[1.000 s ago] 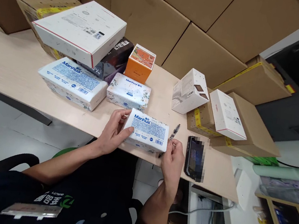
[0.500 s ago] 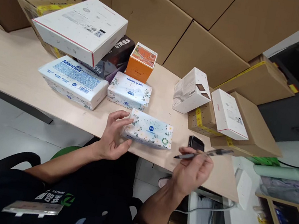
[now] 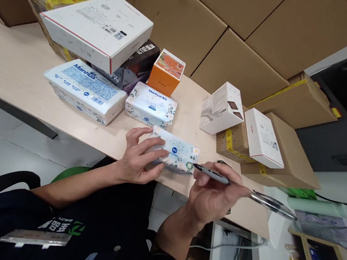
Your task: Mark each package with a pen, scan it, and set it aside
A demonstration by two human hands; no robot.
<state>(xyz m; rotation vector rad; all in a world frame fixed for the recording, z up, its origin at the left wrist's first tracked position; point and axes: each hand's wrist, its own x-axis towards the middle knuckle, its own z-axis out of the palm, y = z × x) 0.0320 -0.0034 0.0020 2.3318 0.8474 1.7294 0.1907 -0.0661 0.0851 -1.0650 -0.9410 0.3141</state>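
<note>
A small flowered tissue pack (image 3: 178,154) lies near the front edge of the pale wooden desk (image 3: 10,69). My left hand (image 3: 139,160) rests on the pack's left end, fingers laid over it, holding it down. My right hand (image 3: 214,194) grips a grey pen (image 3: 234,185); its tip touches the pack's right end by a green round mark. The phone seen earlier is mostly hidden behind my right hand.
Two more tissue packs (image 3: 85,91) (image 3: 151,106), an orange box (image 3: 167,72), a big white box (image 3: 99,29) on a dark box, small white boxes (image 3: 223,108) (image 3: 263,137) on taped cartons (image 3: 284,153). Brown cartons form the back wall. A shelf stands at right.
The pack was turned from its printed label side to its flowered side. My right hand picked up the pen from the desk and brought its tip to the pack's right end.
</note>
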